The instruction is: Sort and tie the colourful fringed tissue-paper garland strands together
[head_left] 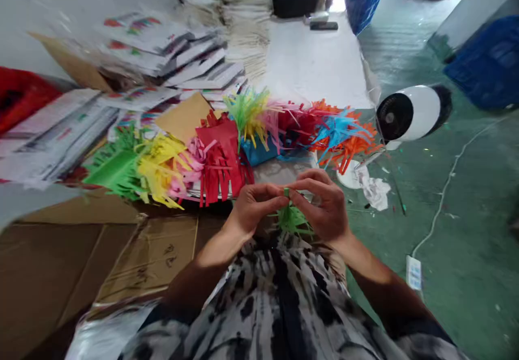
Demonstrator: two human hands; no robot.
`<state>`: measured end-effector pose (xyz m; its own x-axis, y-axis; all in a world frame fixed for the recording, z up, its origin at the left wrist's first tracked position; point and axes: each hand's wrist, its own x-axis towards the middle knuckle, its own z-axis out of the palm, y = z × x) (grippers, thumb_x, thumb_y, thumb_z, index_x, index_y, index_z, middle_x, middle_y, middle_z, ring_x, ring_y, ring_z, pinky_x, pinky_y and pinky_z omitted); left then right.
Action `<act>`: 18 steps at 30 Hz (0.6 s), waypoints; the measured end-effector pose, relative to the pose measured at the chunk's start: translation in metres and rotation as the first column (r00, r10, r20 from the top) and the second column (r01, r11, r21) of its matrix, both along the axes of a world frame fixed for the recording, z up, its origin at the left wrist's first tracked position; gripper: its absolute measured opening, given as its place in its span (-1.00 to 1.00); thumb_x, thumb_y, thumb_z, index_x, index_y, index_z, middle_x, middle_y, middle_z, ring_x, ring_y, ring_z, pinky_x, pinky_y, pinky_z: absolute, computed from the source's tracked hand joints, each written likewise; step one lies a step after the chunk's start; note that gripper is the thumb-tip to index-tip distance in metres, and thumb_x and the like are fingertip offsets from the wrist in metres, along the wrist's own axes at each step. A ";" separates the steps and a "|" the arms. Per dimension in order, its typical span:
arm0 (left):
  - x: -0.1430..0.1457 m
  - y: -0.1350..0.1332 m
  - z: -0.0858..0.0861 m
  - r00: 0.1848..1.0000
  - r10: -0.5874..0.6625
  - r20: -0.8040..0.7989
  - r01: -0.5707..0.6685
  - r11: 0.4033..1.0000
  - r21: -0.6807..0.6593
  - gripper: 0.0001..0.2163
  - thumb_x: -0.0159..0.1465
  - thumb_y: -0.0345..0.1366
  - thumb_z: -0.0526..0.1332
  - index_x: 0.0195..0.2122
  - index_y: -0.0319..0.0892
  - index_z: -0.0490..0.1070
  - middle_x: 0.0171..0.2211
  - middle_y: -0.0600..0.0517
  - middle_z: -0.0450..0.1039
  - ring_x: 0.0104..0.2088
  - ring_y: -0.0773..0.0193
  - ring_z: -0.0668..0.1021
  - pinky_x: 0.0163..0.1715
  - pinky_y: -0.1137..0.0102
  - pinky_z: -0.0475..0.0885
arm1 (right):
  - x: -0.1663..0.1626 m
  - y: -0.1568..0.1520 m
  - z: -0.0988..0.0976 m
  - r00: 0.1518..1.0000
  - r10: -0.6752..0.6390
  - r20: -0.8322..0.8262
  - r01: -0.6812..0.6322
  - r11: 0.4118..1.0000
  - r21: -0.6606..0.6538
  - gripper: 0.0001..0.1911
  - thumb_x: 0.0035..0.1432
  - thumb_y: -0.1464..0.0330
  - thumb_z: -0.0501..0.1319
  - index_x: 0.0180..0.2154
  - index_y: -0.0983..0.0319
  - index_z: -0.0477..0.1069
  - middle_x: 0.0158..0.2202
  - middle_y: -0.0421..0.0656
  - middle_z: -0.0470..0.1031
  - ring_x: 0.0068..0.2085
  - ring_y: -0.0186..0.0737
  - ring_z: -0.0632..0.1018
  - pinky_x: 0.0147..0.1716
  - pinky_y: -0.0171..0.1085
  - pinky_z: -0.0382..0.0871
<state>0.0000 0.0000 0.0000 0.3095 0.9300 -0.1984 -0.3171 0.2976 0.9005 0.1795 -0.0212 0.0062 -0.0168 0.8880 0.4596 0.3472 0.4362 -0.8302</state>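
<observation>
Colourful fringed paper (222,146) on white table (316,62)

Left hand (257,204) and right hand (324,204) sit close together, fingers (308,185) pinched.

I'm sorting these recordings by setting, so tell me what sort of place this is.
Likely a paper-craft workshop or packing room: a row of brightly coloured fringed paper, stacks of printed white packets and a white-topped worktable suggest it.

Fringed multicoloured paper bundles (225,146) lie before stacked flat white printed packets (162,57). Right of both is a rounded black-and-white fan (419,112).
</observation>
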 end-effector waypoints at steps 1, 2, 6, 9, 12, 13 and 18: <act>0.003 0.001 0.001 0.999 0.052 0.015 -0.052 0.998 0.023 -0.78 -0.03 -0.27 0.64 -0.49 -0.19 0.65 -0.39 0.05 0.64 -0.38 0.39 0.59 -0.28 0.51 0.48 | -0.001 0.000 0.000 1.000 0.016 0.008 -0.015 1.000 -0.012 -0.83 0.37 0.36 0.30 -0.04 0.07 0.62 -0.08 -0.16 0.58 0.01 -0.18 0.58 0.03 -0.17 0.43; 0.005 0.003 0.001 0.995 0.097 0.034 -0.099 0.994 0.037 -0.77 -0.03 -0.26 0.64 -0.50 -0.19 0.64 -0.37 0.04 0.65 -0.35 0.37 0.61 -0.25 0.50 0.49 | -0.002 0.000 -0.001 0.999 0.032 0.027 -0.031 0.999 -0.025 -0.79 0.39 0.35 0.28 0.03 0.10 0.58 -0.02 -0.14 0.59 0.05 -0.15 0.58 0.06 -0.15 0.42; 0.007 0.015 0.007 0.961 0.233 0.151 -0.236 0.972 -0.002 -0.72 -0.08 -0.26 0.66 -0.50 -0.19 0.58 -0.37 0.04 0.65 -0.31 0.33 0.64 -0.23 0.49 0.51 | 0.003 -0.008 -0.020 0.970 0.104 0.222 -0.088 0.993 -0.080 -0.87 0.43 0.34 0.21 -0.13 0.20 0.54 -0.24 -0.13 0.62 -0.17 -0.14 0.61 -0.09 -0.14 0.40; 0.002 0.023 0.011 0.931 0.284 0.229 -0.276 0.959 -0.064 -0.66 -0.11 -0.27 0.67 -0.48 -0.19 0.53 -0.39 0.08 0.63 -0.36 0.35 0.65 -0.29 0.49 0.52 | 0.016 -0.018 -0.036 0.930 0.186 0.317 -0.146 0.978 -0.146 -0.80 0.44 0.37 0.18 -0.25 0.20 0.54 -0.34 -0.15 0.60 -0.25 -0.15 0.59 -0.15 -0.14 0.37; 0.001 0.021 0.010 0.940 0.270 0.208 -0.264 0.963 -0.058 -0.66 -0.09 -0.28 0.66 -0.47 -0.19 0.51 -0.40 0.09 0.62 -0.40 0.35 0.66 -0.33 0.50 0.52 | 0.031 -0.025 -0.034 0.955 0.133 0.265 -0.084 0.978 -0.190 -0.76 0.43 0.36 0.20 0.06 0.12 0.55 0.08 -0.07 0.61 0.09 -0.07 0.59 0.09 -0.06 0.39; 0.003 0.018 0.008 0.953 0.246 0.178 -0.241 0.969 -0.047 -0.67 -0.08 -0.28 0.66 -0.47 -0.20 0.52 -0.40 0.09 0.62 -0.40 0.34 0.66 -0.33 0.50 0.52 | 0.034 -0.026 -0.030 0.972 0.070 0.225 -0.027 0.982 -0.189 -0.71 0.43 0.35 0.21 0.13 0.09 0.52 0.16 -0.07 0.57 0.15 -0.06 0.57 0.14 -0.04 0.39; 0.021 -0.001 -0.004 0.996 0.085 -0.012 -0.084 0.995 0.052 -0.76 0.05 -0.25 0.60 -0.42 -0.21 0.59 -0.36 0.04 0.63 -0.35 0.33 0.64 -0.27 0.48 0.53 | 0.029 -0.020 -0.008 0.994 -0.082 0.079 0.091 0.989 -0.120 -0.82 0.38 0.26 0.29 -0.02 0.07 0.58 -0.04 -0.14 0.61 0.01 -0.11 0.61 0.04 -0.09 0.47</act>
<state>0.0214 -0.0007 -0.0045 0.2266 0.9618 -0.1535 -0.3266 0.2236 0.9183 0.2086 -0.0413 -0.0014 0.0330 0.9374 0.3468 0.4410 0.2977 -0.8467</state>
